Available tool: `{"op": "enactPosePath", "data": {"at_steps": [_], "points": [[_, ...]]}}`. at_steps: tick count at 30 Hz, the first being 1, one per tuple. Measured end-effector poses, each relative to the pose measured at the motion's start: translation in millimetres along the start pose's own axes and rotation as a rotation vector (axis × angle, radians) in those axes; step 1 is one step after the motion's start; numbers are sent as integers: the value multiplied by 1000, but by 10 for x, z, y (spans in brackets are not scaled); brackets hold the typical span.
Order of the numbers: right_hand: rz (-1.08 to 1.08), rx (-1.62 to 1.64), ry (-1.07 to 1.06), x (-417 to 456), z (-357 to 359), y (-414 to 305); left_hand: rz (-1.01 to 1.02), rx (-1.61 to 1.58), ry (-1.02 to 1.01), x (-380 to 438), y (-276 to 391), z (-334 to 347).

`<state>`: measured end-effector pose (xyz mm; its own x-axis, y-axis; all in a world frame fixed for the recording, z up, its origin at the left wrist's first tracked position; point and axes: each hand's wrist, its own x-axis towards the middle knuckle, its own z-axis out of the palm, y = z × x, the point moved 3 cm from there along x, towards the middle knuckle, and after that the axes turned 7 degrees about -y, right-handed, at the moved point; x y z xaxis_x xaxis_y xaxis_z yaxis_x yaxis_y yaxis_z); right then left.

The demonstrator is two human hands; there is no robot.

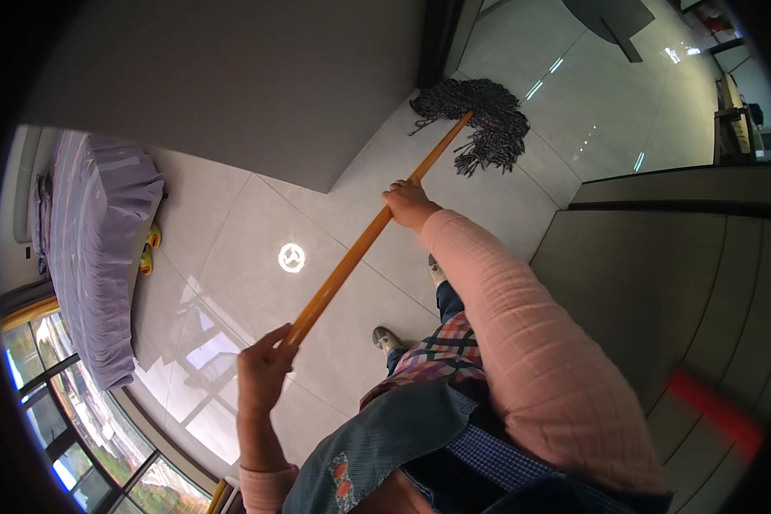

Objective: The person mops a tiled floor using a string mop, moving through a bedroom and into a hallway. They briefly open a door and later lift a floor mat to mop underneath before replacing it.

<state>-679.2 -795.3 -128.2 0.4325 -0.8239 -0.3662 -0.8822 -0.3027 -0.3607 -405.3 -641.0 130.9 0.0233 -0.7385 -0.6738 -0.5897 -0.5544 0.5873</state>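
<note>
A string mop with a dark grey yarn head (482,112) lies on the tiled floor in a doorway, at the upper middle of the view. Its orange-brown handle (353,260) slants down towards the lower left. My right hand (408,202) is wrapped around the middle of the handle, palm down. Near the handle's upper end, my left hand (266,369) grips it, with the thumb and fingers around the end. Both arms wear pink sleeves. The mop's strands are spread, some against the foot of the dark door frame (440,45).
A large grey panel (231,83) stands at the upper left, its corner close to the handle. Beyond it is a bed with a purple cover (103,257), with yellow-green slippers (146,250) beside it. Grey panelling (617,276) rises at the right. Windows (90,411) line the lower left.
</note>
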Motion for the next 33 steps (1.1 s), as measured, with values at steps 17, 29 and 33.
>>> {"op": "enactPosePath", "data": {"at_steps": [17,29,33], "points": [[-407,167,-100,-1397,1095,-1545,-260,-651,-27,-1342,-1476,466],[-98,62,111,291,46,817,177,184,-95,973,329,725],[304,-46,83,598,-354,1993,273,92,-166,1826,1178,1307]]}}
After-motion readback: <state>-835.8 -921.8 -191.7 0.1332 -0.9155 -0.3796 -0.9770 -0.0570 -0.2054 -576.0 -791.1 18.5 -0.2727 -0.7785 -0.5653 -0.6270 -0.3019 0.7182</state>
